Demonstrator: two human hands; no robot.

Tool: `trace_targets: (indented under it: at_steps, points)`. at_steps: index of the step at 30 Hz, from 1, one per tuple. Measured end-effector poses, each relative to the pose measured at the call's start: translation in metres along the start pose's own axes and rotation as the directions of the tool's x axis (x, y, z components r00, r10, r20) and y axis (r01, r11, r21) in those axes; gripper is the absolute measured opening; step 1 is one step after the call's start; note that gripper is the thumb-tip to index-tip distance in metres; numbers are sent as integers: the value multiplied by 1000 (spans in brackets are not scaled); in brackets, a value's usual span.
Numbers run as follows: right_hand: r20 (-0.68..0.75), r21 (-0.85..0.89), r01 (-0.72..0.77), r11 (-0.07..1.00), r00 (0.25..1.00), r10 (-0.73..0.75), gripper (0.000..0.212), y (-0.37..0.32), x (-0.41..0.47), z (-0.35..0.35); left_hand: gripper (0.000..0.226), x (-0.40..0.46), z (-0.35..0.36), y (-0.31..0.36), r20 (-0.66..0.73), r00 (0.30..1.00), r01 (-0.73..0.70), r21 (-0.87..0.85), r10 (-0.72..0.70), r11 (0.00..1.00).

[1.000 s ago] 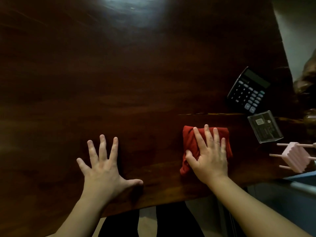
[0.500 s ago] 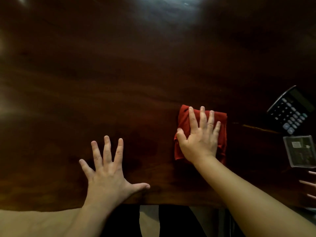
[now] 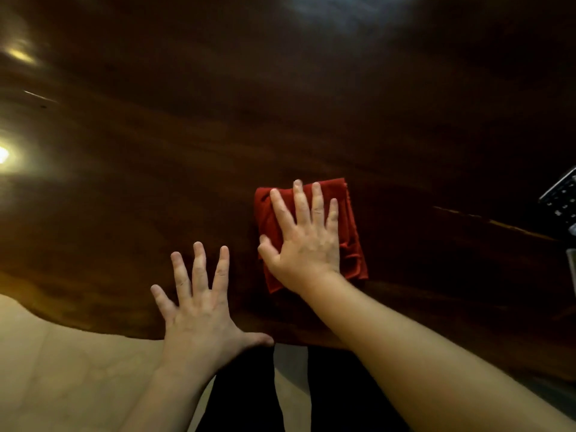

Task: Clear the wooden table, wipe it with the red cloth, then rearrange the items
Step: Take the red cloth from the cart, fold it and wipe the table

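Observation:
A folded red cloth lies on the dark wooden table, a little in from its near edge. My right hand lies flat on top of the cloth, fingers spread, pressing it onto the wood. My left hand rests flat on the bare table just left of the cloth, fingers spread, holding nothing. A black calculator shows partly at the right edge of the view.
The corner of a clear plastic card case peeks in below the calculator. The table's near edge curves away at the lower left over a beige floor. My dark-clad legs show under the edge.
My right hand has slid the red cloth leftward and away from the near edge. The view has shifted left, so the calculator and card case now sit at the right border. My left hand stays planted.

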State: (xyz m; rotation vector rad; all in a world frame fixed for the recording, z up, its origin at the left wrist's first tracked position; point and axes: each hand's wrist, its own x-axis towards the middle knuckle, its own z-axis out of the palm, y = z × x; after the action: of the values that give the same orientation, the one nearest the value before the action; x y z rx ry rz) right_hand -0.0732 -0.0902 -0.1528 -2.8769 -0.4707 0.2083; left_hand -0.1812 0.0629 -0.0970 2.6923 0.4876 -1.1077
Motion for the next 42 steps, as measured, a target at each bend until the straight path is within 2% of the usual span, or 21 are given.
trace_targets:
  at_steps: [6,12,16,21,25,30,35,39,42]
  points:
    - [97,54,112,992,988,-117,90,-47,-60,15,159,-4,-3,-8,64,998,13,15,-14,1000]
    - [221,76,260,963,937,-271,87,-27,-84,8,170,-10,-7,5,238,965,92,72,-107,993]
    - [233,88,330,940,911,-341,86,1,-92,1,165,-11,-15,19,221,973,53,91,-72,994]
    - [205,58,302,952,929,-307,87,47,-108,-5,160,-10,-16,46,164,986,-59,162,32,985]
    - [141,29,144,989,979,-147,88,110,-132,-16,158,-5,-17,87,182,978,-142,201,106,969]
    - [109,-26,-84,996,990,87,98,184,-162,-30,155,-3,-18,108,198,969,-197,246,150,949]
    - [83,-44,-378,925,921,380,93,242,-165,-51,150,3,-19,118,177,962,-249,267,207,931]
    - [5,1,-526,850,850,526,86,230,-131,-47,149,3,-11,112,154,968,-234,263,199,936]
    - [-48,11,-579,815,814,579,83,213,-100,-42,148,0,-5,104,122,977,-201,244,176,949]
